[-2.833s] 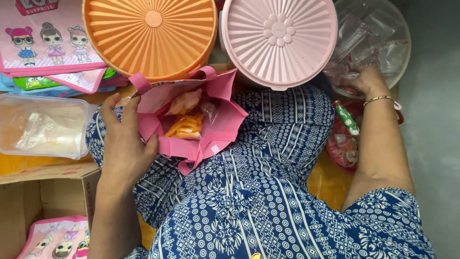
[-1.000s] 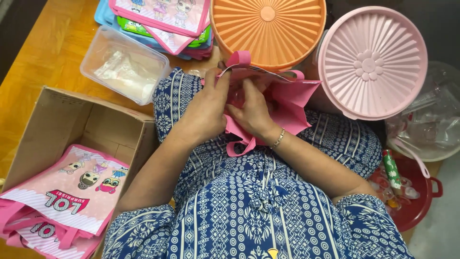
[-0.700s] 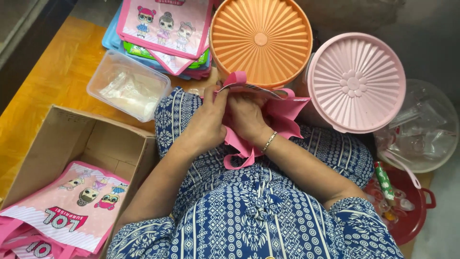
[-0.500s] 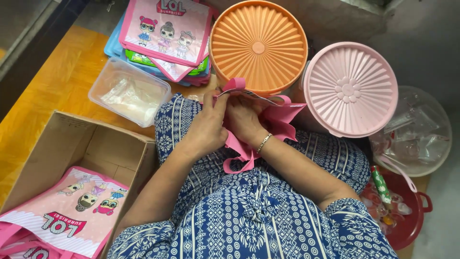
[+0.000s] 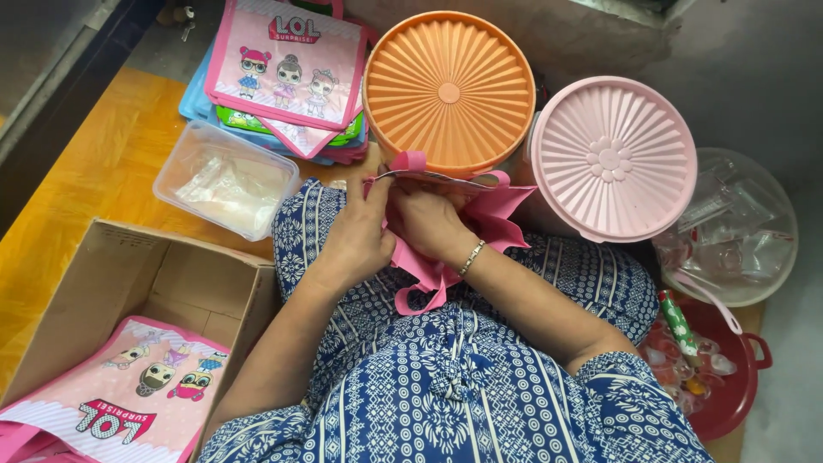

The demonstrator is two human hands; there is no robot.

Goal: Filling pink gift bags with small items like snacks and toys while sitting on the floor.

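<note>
A small pink fabric bag (image 5: 497, 214) rests on my lap, against my blue patterned dress. My left hand (image 5: 356, 236) grips its left side and top edge. My right hand (image 5: 426, 221), with a bracelet on the wrist, presses into the bag's top right beside the left hand; its fingers are partly hidden by the fabric. The bag's pink handle (image 5: 410, 160) sticks up above both hands.
An orange lidded tub (image 5: 448, 86) and a pink lidded tub (image 5: 613, 156) stand just beyond the bag. A stack of printed bags (image 5: 287, 64) and a clear box (image 5: 225, 178) lie at left. A cardboard box (image 5: 111, 283) with pink bags sits at lower left. A clear bowl (image 5: 737, 231) and red pot (image 5: 737, 386) are at right.
My right hand came back from the clear bowl at the right and joined the left hand on the pink bag. The bag's top has been drawn together. The view has tilted and shifted.
</note>
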